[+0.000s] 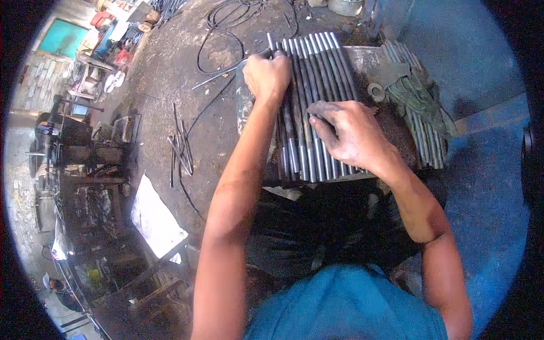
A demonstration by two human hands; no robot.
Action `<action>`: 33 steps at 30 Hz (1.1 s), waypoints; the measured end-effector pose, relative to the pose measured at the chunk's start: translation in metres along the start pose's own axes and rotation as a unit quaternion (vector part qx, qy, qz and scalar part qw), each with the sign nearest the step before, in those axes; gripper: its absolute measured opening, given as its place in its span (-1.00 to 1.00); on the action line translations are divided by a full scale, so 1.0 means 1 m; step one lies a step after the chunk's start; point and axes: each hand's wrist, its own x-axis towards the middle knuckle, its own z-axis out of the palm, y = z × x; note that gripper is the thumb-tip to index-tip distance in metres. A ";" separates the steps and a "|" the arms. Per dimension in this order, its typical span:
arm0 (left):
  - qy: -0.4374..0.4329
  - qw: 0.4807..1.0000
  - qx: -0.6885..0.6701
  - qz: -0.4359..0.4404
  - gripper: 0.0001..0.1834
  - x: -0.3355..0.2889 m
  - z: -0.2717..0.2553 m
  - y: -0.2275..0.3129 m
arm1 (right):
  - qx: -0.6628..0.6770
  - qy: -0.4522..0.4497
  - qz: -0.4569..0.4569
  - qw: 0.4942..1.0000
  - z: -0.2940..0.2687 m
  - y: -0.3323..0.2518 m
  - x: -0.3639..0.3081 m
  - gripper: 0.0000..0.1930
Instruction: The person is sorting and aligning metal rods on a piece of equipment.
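Note:
A row of dark metal rods (324, 68) with bright ends lies side by side on a low bench top. At the far left of the row, my left hand (266, 76) is closed around the upper part of a rod, whose bright tip (270, 39) sticks out past the fingers. Blackened fingers of my right hand (354, 133) curl over the middle of the row, thumb and forefinger nearly meeting. Whatever lies between those fingertips is too small to make out. The hand hides parts of the rods under it.
Right of the row, a dark green glove (416, 96) lies over more rods (428, 141), near a small metal ring (375, 91). Loose thin rods (180, 147), a white sheet (154, 218) and a coiled black cable (207, 54) lie on the floor. Machinery (85, 141) stands at left.

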 end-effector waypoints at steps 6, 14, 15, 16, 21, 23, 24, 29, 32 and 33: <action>-0.033 0.990 0.084 0.105 -0.65 -0.007 -0.006 0.009 | -0.031 -0.034 0.016 0.999 -0.002 -0.003 0.000 -0.81; -0.005 0.980 0.135 0.147 -0.66 -0.016 0.002 0.010 | -0.038 -0.020 -0.012 0.999 0.004 0.002 -0.002 -0.81; 0.014 0.978 0.155 0.138 -0.64 -0.015 0.004 0.007 | -0.038 -0.019 -0.013 0.999 0.003 0.001 -0.002 -0.81; 0.031 0.976 0.171 0.130 -0.63 -0.015 0.006 0.007 | -0.035 -0.022 -0.014 0.999 0.002 0.002 -0.003 -0.82; 0.005 0.984 0.144 0.102 -0.72 -0.023 0.003 0.009 | -0.042 -0.024 -0.018 0.999 0.001 0.001 -0.004 -0.84; 0.008 0.983 0.151 0.101 -0.72 -0.026 -0.002 0.012 | -0.036 -0.022 -0.016 0.999 0.001 -0.001 -0.002 -0.83; -0.004 0.982 0.158 0.099 -0.72 -0.027 -0.004 0.011 | -0.037 -0.023 -0.019 0.999 0.001 -0.002 -0.001 -0.83; -0.046 0.985 0.147 0.079 -0.73 -0.024 -0.014 0.016 | -0.042 -0.025 -0.026 0.998 0.003 0.003 -0.001 -0.82; -0.046 0.969 0.214 0.117 -0.67 -0.019 -0.016 0.017 | -0.048 -0.018 -0.019 0.998 0.003 0.001 -0.001 -0.81; -0.060 0.963 0.235 0.115 -0.66 -0.018 -0.016 0.019 | -0.051 -0.018 -0.019 0.998 0.002 0.001 -0.001 -0.81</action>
